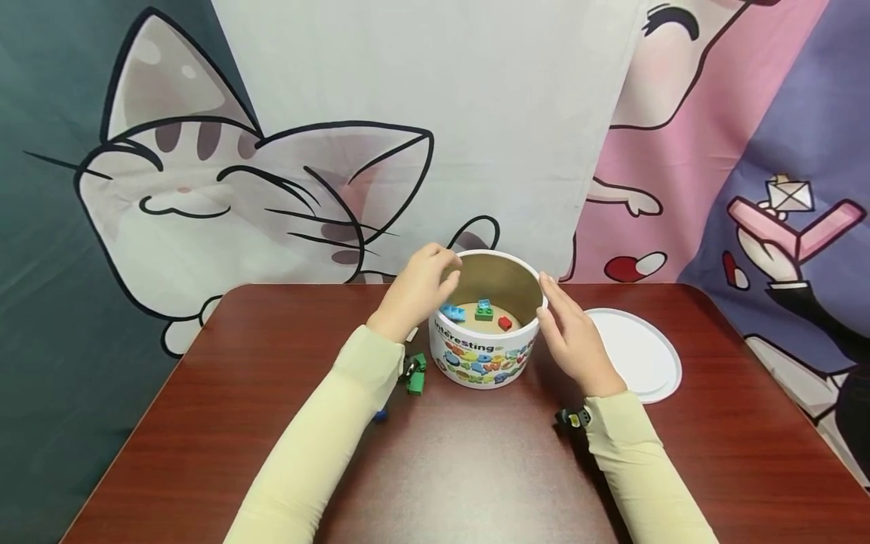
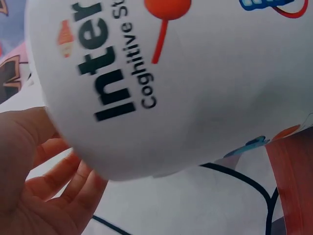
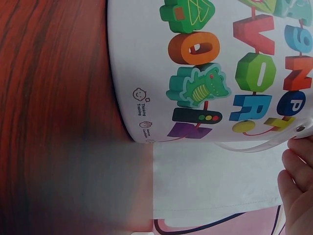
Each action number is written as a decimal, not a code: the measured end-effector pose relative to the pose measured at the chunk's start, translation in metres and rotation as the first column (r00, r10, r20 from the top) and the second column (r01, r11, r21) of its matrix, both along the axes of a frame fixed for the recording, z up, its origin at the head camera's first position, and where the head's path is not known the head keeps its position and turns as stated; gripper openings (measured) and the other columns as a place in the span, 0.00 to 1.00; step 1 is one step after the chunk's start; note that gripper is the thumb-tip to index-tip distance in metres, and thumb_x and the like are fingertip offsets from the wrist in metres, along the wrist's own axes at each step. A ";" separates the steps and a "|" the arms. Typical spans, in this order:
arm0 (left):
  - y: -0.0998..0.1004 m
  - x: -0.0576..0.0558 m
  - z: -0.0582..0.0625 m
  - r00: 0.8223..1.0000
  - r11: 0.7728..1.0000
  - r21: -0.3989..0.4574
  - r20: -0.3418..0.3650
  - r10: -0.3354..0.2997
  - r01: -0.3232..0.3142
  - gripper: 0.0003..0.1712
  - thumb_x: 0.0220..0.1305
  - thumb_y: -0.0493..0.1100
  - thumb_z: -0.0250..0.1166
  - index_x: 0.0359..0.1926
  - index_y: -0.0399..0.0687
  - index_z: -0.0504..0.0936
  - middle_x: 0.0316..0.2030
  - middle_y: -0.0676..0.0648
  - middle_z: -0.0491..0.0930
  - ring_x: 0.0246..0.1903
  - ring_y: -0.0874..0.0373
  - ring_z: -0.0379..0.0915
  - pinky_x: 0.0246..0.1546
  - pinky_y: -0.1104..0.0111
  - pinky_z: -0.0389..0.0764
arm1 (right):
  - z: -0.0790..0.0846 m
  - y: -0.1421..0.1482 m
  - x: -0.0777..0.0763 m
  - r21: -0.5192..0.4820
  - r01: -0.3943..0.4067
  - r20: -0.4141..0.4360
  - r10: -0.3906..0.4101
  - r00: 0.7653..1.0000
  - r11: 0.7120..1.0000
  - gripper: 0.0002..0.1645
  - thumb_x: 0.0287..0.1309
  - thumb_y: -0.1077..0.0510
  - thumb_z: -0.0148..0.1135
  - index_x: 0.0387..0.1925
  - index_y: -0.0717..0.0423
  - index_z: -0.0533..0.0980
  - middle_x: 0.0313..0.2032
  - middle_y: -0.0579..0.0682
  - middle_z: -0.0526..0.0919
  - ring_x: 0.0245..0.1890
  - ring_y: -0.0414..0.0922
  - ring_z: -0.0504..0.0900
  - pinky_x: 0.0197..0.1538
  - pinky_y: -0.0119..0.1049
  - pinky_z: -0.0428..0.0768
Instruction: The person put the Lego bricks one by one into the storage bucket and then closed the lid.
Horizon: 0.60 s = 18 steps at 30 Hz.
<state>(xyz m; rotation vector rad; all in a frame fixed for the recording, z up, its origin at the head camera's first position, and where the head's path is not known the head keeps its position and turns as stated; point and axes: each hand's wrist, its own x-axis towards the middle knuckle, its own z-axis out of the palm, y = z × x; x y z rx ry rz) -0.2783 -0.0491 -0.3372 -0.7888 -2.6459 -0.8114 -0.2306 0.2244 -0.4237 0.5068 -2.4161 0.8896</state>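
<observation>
A white bucket (image 1: 481, 378) with "Interesting" lettering and colourful printed shapes stands upright on the table. Inside lie toy building bricks: blue ones (image 1: 452, 312), a green one (image 1: 484, 313) with light blue on top, and a red one (image 1: 504, 323). My left hand (image 1: 421, 287) is at the left rim, its thumb over the opening and its fingers loosely bent; the left wrist view shows fingertips partly hidden behind the bucket's edge. On the opposite side, my right hand (image 1: 578, 340) touches the rim with nearly straight fingers (image 3: 296, 169), near the clear handle (image 3: 264, 146).
Green bricks (image 1: 416, 384) lie left of the bucket, partly behind my left wrist. A blue brick (image 1: 381, 415) shows beside that sleeve. The round white lid (image 1: 642, 355) lies to the right on the brown table (image 1: 476, 476). A printed cloth (image 1: 516, 113) hangs behind.
</observation>
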 end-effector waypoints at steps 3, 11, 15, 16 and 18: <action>-0.007 0.007 0.000 0.999 0.999 0.042 -0.036 0.004 -0.002 0.11 0.71 0.37 0.61 0.49 0.40 0.84 0.49 0.41 0.80 0.48 0.48 0.77 0.51 0.59 0.79 | 0.001 0.000 0.001 -0.001 0.005 -0.002 -0.005 1.000 1.000 0.32 0.73 0.53 0.54 0.75 0.56 0.64 0.72 0.56 0.68 0.71 0.57 0.67 0.73 0.50 0.63; -0.030 0.026 -0.001 0.999 0.990 0.133 -0.026 0.047 -0.043 0.11 0.70 0.38 0.60 0.49 0.41 0.85 0.46 0.42 0.81 0.45 0.50 0.78 0.48 0.58 0.80 | 0.002 0.001 0.001 0.007 0.012 0.017 -0.012 1.000 1.000 0.33 0.74 0.53 0.54 0.75 0.55 0.63 0.72 0.57 0.67 0.71 0.57 0.67 0.71 0.55 0.64; -0.043 0.034 -0.008 0.999 0.991 0.124 0.012 0.048 -0.049 0.10 0.69 0.38 0.62 0.48 0.41 0.85 0.41 0.44 0.82 0.42 0.52 0.76 0.46 0.58 0.78 | 0.002 0.001 0.001 0.005 0.009 0.017 -0.009 1.000 1.000 0.33 0.74 0.52 0.54 0.75 0.55 0.63 0.72 0.57 0.67 0.71 0.57 0.67 0.70 0.57 0.64; -0.047 0.036 -0.011 0.999 0.992 0.113 0.023 0.048 -0.050 0.10 0.69 0.38 0.62 0.48 0.41 0.85 0.41 0.45 0.82 0.42 0.52 0.76 0.46 0.58 0.78 | 0.002 0.001 0.001 0.005 0.008 0.016 -0.008 1.000 1.000 0.33 0.74 0.52 0.54 0.75 0.55 0.63 0.72 0.57 0.67 0.71 0.57 0.67 0.70 0.58 0.65; -0.053 0.041 -0.016 0.997 0.995 0.081 0.061 0.052 -0.057 0.10 0.69 0.38 0.63 0.49 0.42 0.84 0.41 0.45 0.82 0.41 0.51 0.77 0.45 0.58 0.78 | 0.002 0.000 0.001 0.007 0.004 0.016 -0.005 1.000 1.000 0.33 0.74 0.52 0.54 0.75 0.56 0.63 0.72 0.57 0.67 0.71 0.57 0.67 0.69 0.58 0.65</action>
